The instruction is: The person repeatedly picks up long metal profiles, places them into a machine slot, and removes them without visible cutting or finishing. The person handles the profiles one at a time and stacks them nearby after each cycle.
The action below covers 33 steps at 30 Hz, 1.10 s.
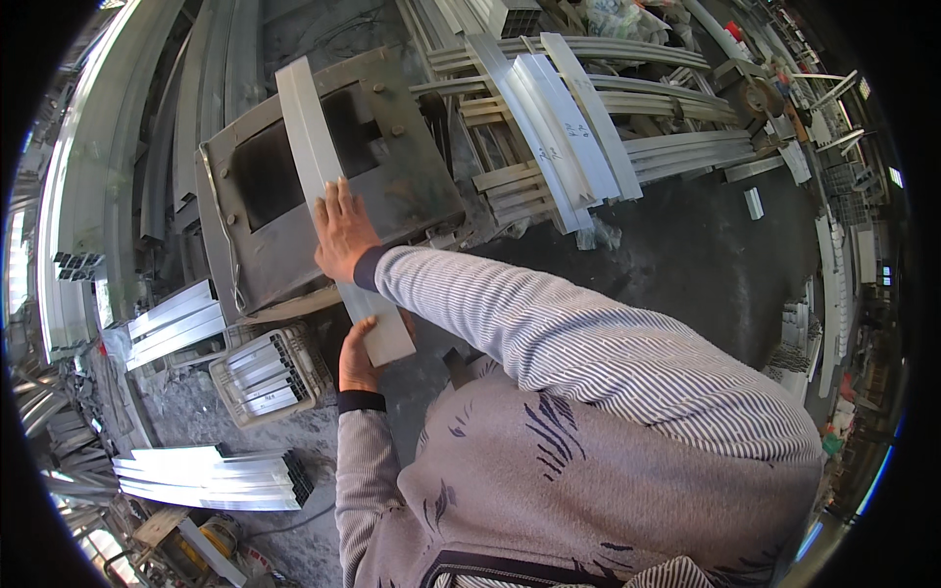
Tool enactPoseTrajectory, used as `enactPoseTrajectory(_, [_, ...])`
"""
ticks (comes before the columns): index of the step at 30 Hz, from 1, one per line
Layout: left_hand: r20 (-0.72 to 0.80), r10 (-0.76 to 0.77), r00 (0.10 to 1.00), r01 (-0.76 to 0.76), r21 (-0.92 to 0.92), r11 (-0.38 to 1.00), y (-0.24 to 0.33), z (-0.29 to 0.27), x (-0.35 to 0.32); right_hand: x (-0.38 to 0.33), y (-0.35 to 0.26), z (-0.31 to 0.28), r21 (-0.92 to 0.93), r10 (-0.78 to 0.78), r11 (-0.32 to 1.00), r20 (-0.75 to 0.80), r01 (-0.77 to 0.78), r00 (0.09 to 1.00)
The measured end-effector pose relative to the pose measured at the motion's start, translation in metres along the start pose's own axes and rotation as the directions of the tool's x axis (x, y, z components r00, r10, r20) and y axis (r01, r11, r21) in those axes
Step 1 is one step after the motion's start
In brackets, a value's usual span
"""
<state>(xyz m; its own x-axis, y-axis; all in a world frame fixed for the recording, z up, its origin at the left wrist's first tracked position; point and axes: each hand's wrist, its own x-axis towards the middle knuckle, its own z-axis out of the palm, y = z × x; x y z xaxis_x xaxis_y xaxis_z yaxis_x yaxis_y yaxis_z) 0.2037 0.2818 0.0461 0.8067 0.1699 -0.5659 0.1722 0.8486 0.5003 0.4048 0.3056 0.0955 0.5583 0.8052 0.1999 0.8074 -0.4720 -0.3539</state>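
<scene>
Left of my grip sits a pale basket filled with short silvery bars lying side by side. The dark metal table is beyond my left hand and under my right, its top cut by blackened openings. Out to the left run long profiles; beyond my grip to the right, pale lengths lie crosswise over a stack of bars. Grey floor spreads to my right.

The flat metal bar lies across the table, its near end overhanging the edge toward me. Its long axis runs away from me, the far end leaning left. My left hand pinches it near that overhanging end, thumb on the near side, fingertips at the opposite edge. My right hand lies over its top farther along, fingers extended; whether it squeezes, I cannot tell.
</scene>
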Motion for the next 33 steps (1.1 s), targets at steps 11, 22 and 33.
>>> enactPoseTrajectory(11, [-0.007, -0.086, 0.996, 0.084, -0.115, 0.99, -0.094, -0.043, -0.106, -0.131, -0.045, 0.002, 0.018, -0.018, 1.0, 0.068, 0.017, 0.998])
enactPoseTrajectory(22, [-0.101, -0.072, 0.992, 0.055, -0.163, 0.985, -0.132, -0.069, -0.168, -0.184, -0.08, 0.016, 0.069, -0.132, 0.99, 0.211, 0.12, 0.969])
enactPoseTrajectory(33, [-0.049, -0.01, 0.999, 0.004, -0.115, 0.993, 0.007, -0.03, -0.043, -0.004, -0.025, 0.023, 0.128, -0.147, 0.981, 0.003, 0.145, 0.989])
